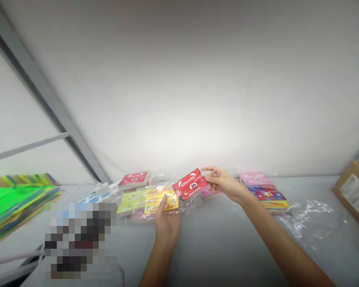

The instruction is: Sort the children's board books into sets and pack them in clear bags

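Observation:
My left hand (166, 223) is closed on a yellow printed booklet (152, 201), its thumb lying across the front; clear plastic shows around it. At the right edge of a red printed card (191, 185), my right hand (223, 184) pinches with thumb and fingers, the index finger reaching past the corner. The card is tilted, and its left end meets the yellow booklet. Beside the left hand lie a yellow-green printed booklet (130, 202) and a stack of red printed pieces (134, 179). Behind the right hand, a pink piece (210, 192) is partly hidden.
Several colourful printed packs (267, 194) lie on the grey table (215, 247) at right, near crumpled clear plastic (315, 219). A cardboard box (357, 191) stands at the right edge. Bright green sheets (18, 203) and a power strip (98, 193) are at left, near a blurred-out area.

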{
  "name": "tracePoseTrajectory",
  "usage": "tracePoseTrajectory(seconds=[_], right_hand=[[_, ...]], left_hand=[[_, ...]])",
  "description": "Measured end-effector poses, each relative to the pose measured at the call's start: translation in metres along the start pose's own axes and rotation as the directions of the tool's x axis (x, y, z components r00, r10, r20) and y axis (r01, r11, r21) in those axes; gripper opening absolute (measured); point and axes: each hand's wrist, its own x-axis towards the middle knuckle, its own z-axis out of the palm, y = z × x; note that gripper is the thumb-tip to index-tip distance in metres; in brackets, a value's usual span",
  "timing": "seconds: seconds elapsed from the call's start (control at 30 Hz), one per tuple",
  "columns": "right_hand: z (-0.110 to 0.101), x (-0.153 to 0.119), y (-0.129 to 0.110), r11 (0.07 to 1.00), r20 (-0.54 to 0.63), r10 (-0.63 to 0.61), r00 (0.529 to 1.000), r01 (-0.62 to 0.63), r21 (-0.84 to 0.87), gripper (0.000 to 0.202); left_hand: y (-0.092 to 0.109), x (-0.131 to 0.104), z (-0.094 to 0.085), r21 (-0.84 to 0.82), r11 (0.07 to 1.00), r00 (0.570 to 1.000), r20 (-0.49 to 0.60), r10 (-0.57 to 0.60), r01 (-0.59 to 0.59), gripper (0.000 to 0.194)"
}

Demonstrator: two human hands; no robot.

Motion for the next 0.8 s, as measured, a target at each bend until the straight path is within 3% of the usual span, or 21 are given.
tracePoseTrajectory(seconds=[0.13, 0.27, 0.37, 0.5, 0.73, 0.8], right_hand=[[0.012, -0.001, 0.007, 0.998, 0.075, 0.050, 0.996, -0.047, -0.041, 0.043], [0.024, -0.003, 0.009, 0.988, 0.172, 0.042, 0.984, -0.015, -0.156, 0.021], [0.025, -0.001, 0.009, 0.983, 0.114, 0.030, 0.993, -0.009, -0.181, 0.016], [0.015, 0.003, 0.008, 0.996, -0.033, 0.055, 0.998, -0.057, -0.069, 0.018], [0.011, 0.000, 0.010, 0.995, 0.088, 0.038, 0.995, -0.029, -0.097, 0.019], [0.014, 0.000, 0.011, 0.996, 0.071, 0.045, 0.996, -0.039, -0.083, 0.016]], left_hand=[[-0.001, 0.001, 0.000, 0.043, 0.997, 0.998, 0.024, 0.063, -0.064, 0.013], [-0.003, 0.002, -0.001, 0.035, 0.997, 0.997, 0.046, 0.069, -0.071, 0.013], [-0.003, 0.001, 0.000, 0.033, 0.997, 0.996, 0.052, 0.072, -0.073, 0.013], [-0.003, 0.000, 0.001, 0.032, 0.997, 0.997, 0.033, 0.068, -0.069, 0.016], [-0.005, 0.001, -0.001, 0.034, 0.998, 0.998, -0.009, 0.058, -0.058, 0.011], [-0.004, 0.001, -0.001, 0.041, 0.997, 0.998, -0.010, 0.067, -0.067, 0.011]])
